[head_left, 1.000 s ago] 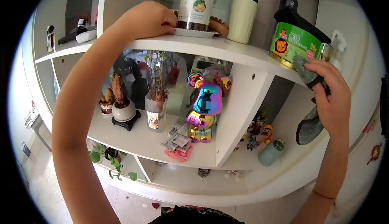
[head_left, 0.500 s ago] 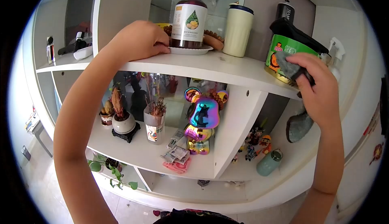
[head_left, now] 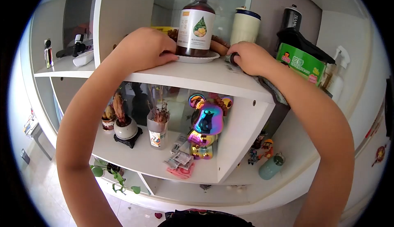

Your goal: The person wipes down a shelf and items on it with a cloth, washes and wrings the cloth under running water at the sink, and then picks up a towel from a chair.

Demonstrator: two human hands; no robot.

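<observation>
We see the white shelf unit [head_left: 197, 72] filling most of the frame. On its upper board stand the brown pump bottle [head_left: 197, 30] at upper centre, the green tub [head_left: 301, 61] at upper right and, between them, the cream tumbler [head_left: 245, 27]. Our right hand [head_left: 252, 58], right of upper centre, has its fingers closed on the grey cloth [head_left: 271, 88], which hangs over the board's edge. Our left hand [head_left: 150, 48], left of upper centre, has bent fingers at the white plate [head_left: 201, 59] beneath the bottle; whether they grip it, we cannot tell.
</observation>
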